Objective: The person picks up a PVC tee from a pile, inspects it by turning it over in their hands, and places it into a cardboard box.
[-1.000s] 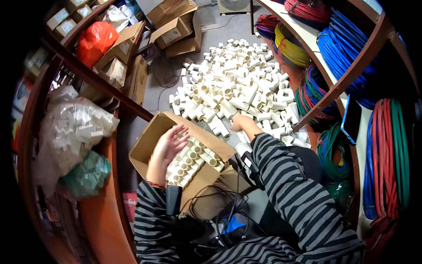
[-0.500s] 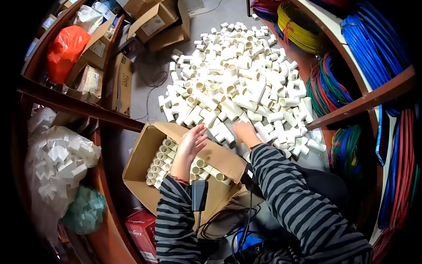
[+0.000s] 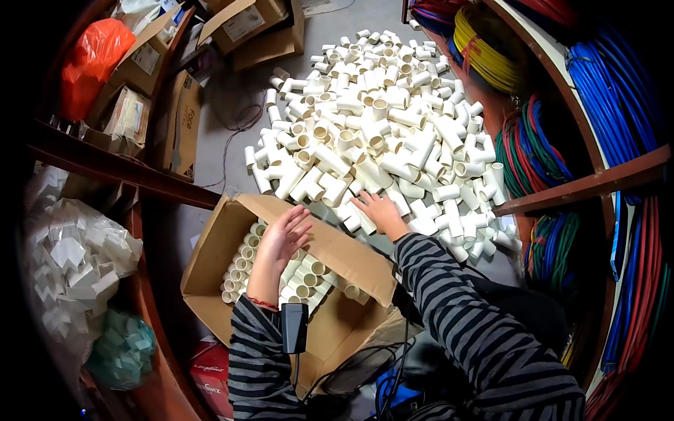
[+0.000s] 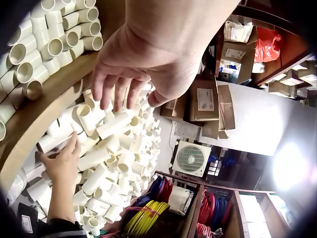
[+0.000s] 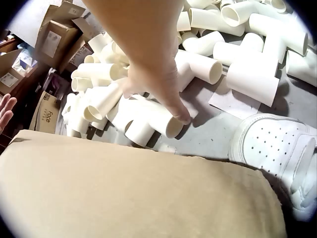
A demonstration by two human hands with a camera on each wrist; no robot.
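Observation:
My right hand (image 3: 381, 212) reaches down to the near edge of a loose heap of white plastic pipe fittings (image 3: 365, 119), many of them tees. Its fingers are spread, and in the right wrist view the thumb lies right at the end of a white tee fitting (image 5: 151, 115); the other fingers are partly hidden. Palm turned sideways, my left hand (image 3: 282, 238) hovers over an open cardboard box (image 3: 351, 256) with loosely extended fingers and nothing in them. Inside the box, rows of white fittings (image 3: 239, 270) stand packed, their round ends facing up.
Shelves with coiled cables (image 3: 491, 52) line the right side. On the left shelf are a bag of white pieces (image 3: 77, 252) and a red plastic bag (image 3: 91, 67). A white shoe (image 5: 272, 148) stands by the box, and black cords (image 3: 351, 375) lie below it.
The right hand's fingers have spread out over fittings at the heap's near edge. The left hand stays open above the box. The head view has tilted down, bringing the box and heap closer.

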